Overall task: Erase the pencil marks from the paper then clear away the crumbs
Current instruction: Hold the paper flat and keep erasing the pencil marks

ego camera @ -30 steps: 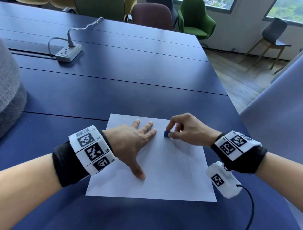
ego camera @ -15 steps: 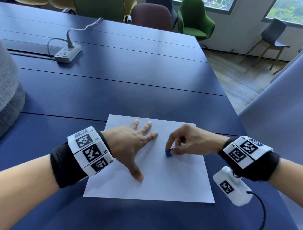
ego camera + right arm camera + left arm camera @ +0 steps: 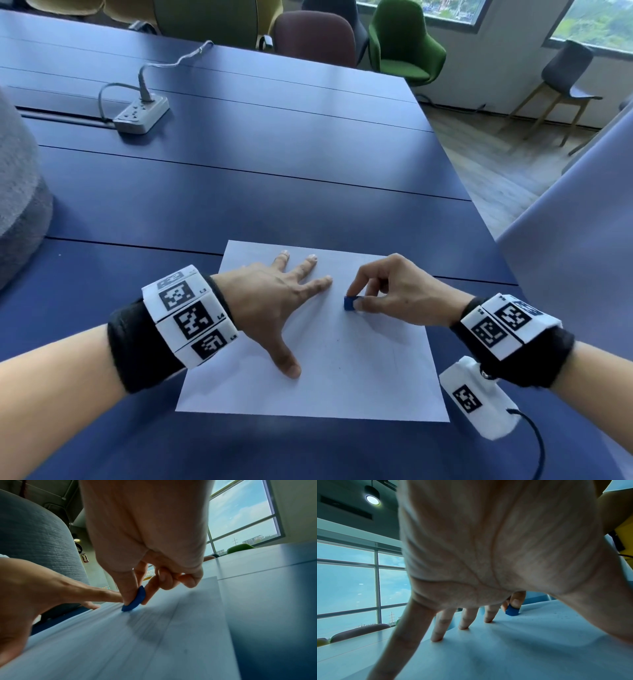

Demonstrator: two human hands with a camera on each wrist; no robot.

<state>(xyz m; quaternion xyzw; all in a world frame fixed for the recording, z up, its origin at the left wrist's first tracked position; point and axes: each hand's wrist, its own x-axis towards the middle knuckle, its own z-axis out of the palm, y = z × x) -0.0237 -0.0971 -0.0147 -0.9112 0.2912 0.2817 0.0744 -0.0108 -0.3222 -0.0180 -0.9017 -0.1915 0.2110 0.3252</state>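
Note:
A white sheet of paper (image 3: 342, 370) lies on the dark blue table (image 3: 239, 192) in front of me. My left hand (image 3: 274, 301) lies spread flat on the sheet's left half, fingertips (image 3: 436, 638) and thumb pressing it down. My right hand (image 3: 394, 291) pinches a small blue eraser (image 3: 350, 303) between thumb and forefinger, its lower edge on the paper just right of my left forefinger. The eraser (image 3: 135, 601) looks bent against the sheet in the right wrist view. Faint pencil lines (image 3: 394, 359) and tiny dark crumbs (image 3: 544, 616) show on the paper near the eraser (image 3: 511, 610).
A grey power strip (image 3: 140, 114) with its cable sits at the far left of the table. A grey upholstered shape (image 3: 20, 192) stands at the left edge. Chairs (image 3: 404, 48) line the far end. The table's right edge (image 3: 479, 212) drops to a wooden floor.
My right hand slid the eraser toward me over the paper half a second ago and has now moved it back away again. The left hand has stayed pressed on the sheet.

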